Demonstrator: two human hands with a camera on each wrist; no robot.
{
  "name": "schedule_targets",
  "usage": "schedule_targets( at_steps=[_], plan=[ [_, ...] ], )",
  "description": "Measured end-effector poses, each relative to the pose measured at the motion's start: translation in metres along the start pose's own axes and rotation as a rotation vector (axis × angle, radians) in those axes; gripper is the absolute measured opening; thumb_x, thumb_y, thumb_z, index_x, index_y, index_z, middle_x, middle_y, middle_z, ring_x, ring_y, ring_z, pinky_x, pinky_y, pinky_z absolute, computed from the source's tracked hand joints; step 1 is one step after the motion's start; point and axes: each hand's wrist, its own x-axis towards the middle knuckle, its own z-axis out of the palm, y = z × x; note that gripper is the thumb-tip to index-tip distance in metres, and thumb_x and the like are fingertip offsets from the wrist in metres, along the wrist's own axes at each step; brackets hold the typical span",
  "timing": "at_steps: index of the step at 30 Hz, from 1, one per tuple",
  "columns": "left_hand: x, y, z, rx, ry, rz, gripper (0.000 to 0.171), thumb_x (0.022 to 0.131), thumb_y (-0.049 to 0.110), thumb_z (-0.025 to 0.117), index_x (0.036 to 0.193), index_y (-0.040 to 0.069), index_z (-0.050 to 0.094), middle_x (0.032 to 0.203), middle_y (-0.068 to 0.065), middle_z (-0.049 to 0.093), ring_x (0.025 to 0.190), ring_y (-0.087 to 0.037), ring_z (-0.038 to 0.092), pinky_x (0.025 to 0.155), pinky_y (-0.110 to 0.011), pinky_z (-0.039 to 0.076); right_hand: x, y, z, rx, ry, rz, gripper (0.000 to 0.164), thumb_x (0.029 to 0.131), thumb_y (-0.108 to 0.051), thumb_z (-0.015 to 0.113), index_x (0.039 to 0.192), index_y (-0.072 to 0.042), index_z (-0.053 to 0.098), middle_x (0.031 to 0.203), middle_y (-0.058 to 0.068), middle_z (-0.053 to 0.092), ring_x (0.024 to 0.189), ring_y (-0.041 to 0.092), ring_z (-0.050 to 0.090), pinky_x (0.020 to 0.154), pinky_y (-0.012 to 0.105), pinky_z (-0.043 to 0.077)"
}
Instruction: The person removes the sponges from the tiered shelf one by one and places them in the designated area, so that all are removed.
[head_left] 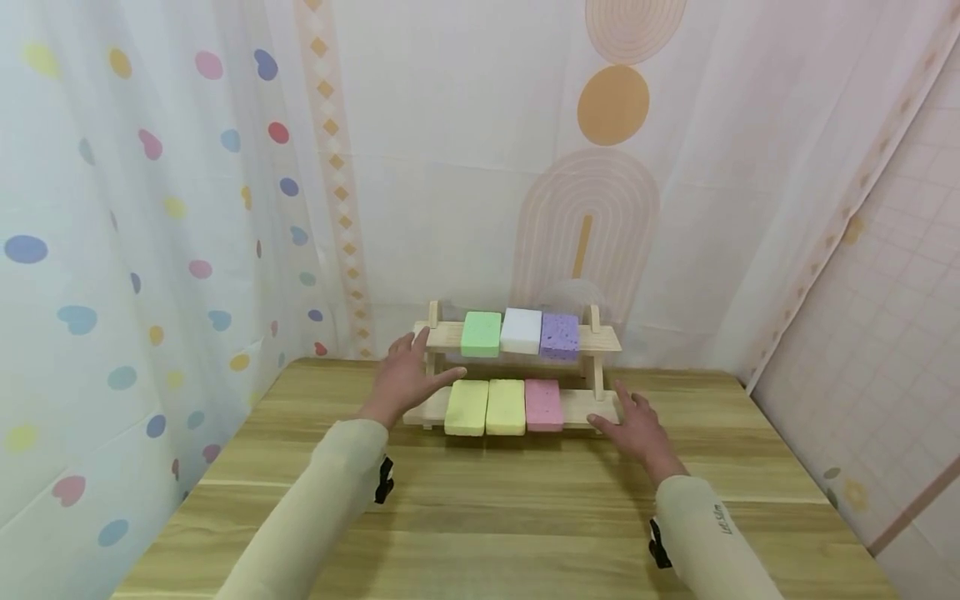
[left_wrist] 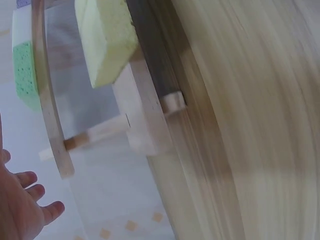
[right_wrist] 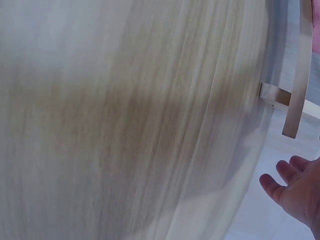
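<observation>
A two-tier wooden rack (head_left: 600, 338) stands toward the back of the table. Its upper shelf carries a green sponge (head_left: 481, 333), a white sponge (head_left: 521, 330) and a purple sponge (head_left: 559, 335). Two yellow sponges (head_left: 467, 407) (head_left: 506, 407) and a pink sponge (head_left: 543, 405) lie side by side on the lower shelf. My left hand (head_left: 405, 379), fingers spread, is by the rack's left end; the left wrist view shows these fingers (left_wrist: 52, 212) holding nothing. At the right end my right hand (head_left: 639, 427) has its fingers extended, its thumb close to the lower shelf; contact is unclear.
The wood-grain table (head_left: 480, 517) stretches in front of the rack. Behind it hangs a pale patterned curtain (head_left: 450, 208), and a dotted curtain (head_left: 172, 317) lines the left side. A black strap (head_left: 384, 481) shows at the left cuff.
</observation>
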Motion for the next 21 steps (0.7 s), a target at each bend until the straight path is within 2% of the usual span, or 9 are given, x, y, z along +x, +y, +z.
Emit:
schedule_targets(
  at_steps=[7, 15, 21],
  plan=[
    [0.006, 0.015, 0.007, -0.078, 0.002, -0.045, 0.110, 0.082, 0.073, 0.061, 0.160, 0.011, 0.014, 0.158, -0.024, 0.022, 0.144, -0.043, 0.020, 0.106, -0.067, 0.028, 0.002, 0.002, 0.005, 0.083, 0.005, 0.003, 0.093, 0.095, -0.058, 0.055, 0.159, -0.007, 0.009, 0.154, 0.037, 0.016, 0.138, 0.056, 0.020, 0.107, 0.068, 0.024],
    [0.009, 0.031, 0.014, -0.196, -0.003, -0.098, 0.107, 0.082, 0.068, 0.066, 0.160, 0.014, 0.015, 0.159, -0.022, 0.019, 0.143, -0.043, 0.024, 0.105, -0.065, 0.032, 0.002, 0.005, 0.011, 0.237, -0.002, 0.038, 0.087, 0.098, -0.047, 0.057, 0.159, -0.007, 0.010, 0.155, 0.037, 0.012, 0.141, 0.056, 0.014, 0.109, 0.068, 0.017],
    [0.011, 0.039, 0.020, -0.251, 0.025, -0.105, 0.101, 0.084, 0.063, 0.068, 0.159, 0.014, 0.020, 0.159, -0.020, 0.021, 0.143, -0.041, 0.025, 0.106, -0.063, 0.032, 0.002, 0.005, 0.012, 0.304, 0.004, 0.049, 0.084, 0.098, -0.039, 0.060, 0.159, -0.005, 0.012, 0.155, 0.037, 0.012, 0.141, 0.054, 0.017, 0.110, 0.066, 0.020]
  ],
)
